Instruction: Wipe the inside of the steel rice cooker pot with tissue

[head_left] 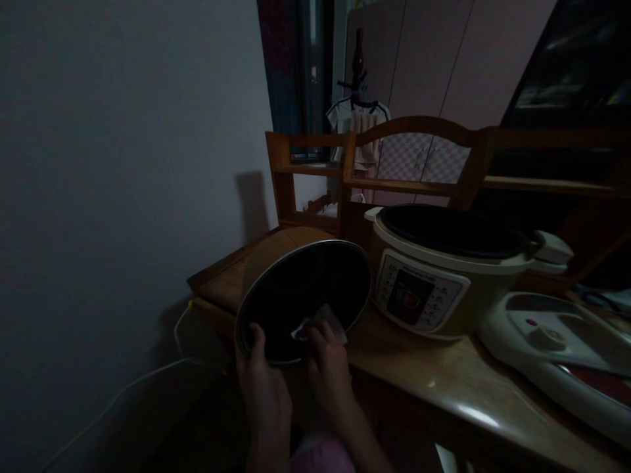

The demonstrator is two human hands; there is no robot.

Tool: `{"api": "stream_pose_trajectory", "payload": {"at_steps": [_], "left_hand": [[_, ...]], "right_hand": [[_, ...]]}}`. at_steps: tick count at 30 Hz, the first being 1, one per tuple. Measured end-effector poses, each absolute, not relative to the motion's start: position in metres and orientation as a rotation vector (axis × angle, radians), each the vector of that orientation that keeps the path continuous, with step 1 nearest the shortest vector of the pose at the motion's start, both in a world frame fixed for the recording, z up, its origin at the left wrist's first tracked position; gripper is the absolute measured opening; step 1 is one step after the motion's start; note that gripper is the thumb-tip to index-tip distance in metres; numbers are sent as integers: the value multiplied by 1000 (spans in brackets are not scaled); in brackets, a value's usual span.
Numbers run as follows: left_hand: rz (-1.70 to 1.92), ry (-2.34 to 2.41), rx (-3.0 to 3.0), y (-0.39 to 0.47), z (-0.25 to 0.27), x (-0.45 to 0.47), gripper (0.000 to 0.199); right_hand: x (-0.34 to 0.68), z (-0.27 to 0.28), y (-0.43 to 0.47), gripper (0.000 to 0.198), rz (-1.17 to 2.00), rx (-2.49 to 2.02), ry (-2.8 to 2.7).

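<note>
A round inner pot (305,276) with a black inside and a tan outside is tilted toward me at the table's left part. My left hand (261,374) grips its lower left rim, the thumb over the edge. Inside the lower right of the pot, my right hand (325,348) has its fingers closed on a crumpled white tissue (331,320). To the right stands a multicooker (456,302) without its lid on, a button panel on its front.
The cooker's pale lid (547,348) lies at the right on the wooden table (428,368). Wooden shelving (409,186) rises behind. A white cable (133,381) hangs beside the wall at left. Clothes (362,131) hang farther back.
</note>
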State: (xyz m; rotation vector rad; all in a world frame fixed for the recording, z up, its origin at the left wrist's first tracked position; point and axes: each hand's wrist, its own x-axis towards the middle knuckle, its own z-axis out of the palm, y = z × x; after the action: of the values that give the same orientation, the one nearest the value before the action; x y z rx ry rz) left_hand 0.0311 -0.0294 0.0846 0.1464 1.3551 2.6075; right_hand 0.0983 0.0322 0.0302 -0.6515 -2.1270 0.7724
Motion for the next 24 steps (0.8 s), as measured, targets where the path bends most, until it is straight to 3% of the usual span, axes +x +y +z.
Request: {"api": "stream_pose_trajectory", "payload": {"at_steps": [7,18,24], "left_hand": [[2630,1316,91,-28,82,30,48],[2619,1321,142,-30,84,32,48],[2634,1317,168,-29,82,32,49]], "right_hand": [[111,41,25,68,699,-635,-2269],[125,49,53,49,236,-860,-2424],[121,52,61,49,88,-887,-2402]]}}
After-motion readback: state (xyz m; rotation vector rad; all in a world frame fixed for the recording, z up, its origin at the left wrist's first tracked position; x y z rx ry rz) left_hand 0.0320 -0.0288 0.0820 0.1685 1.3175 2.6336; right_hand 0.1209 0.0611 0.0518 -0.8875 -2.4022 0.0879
